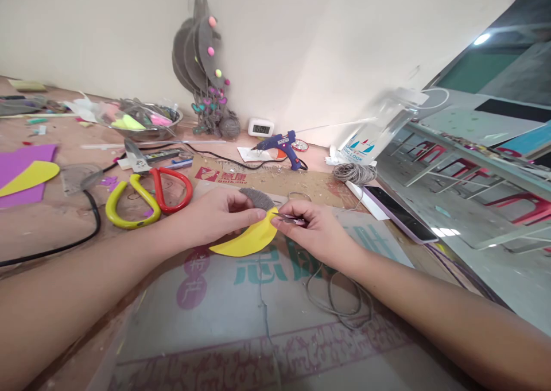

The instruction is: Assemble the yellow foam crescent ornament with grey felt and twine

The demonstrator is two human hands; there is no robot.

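Note:
My left hand (235, 210) is closed on a yellow crescent-shaped piece (247, 239), pinching it between thumb and fingers. Grey yarn (258, 200) is wrapped tightly round the crescent's upper end; the lower end is bare yellow. In my right hand (316, 230) is a small, dark, pointed metal tool (291, 219), its tip touching or very near the crescent's right edge. My fingers hide much of the tool, so I cannot tell its exact kind. Loose grey yarn (340, 308) lies in loops on the plastic sheet below my right wrist.
Scissors with yellow and red handles (133, 210) lie left. A blue glue gun (282, 147), white digital clock (260, 128), yarn ball (355, 174), plastic jug (372, 130) and phone (400, 213) stand or lie behind. A metal bowl (172, 128) of scraps sits back left, near a black cord (97, 219).

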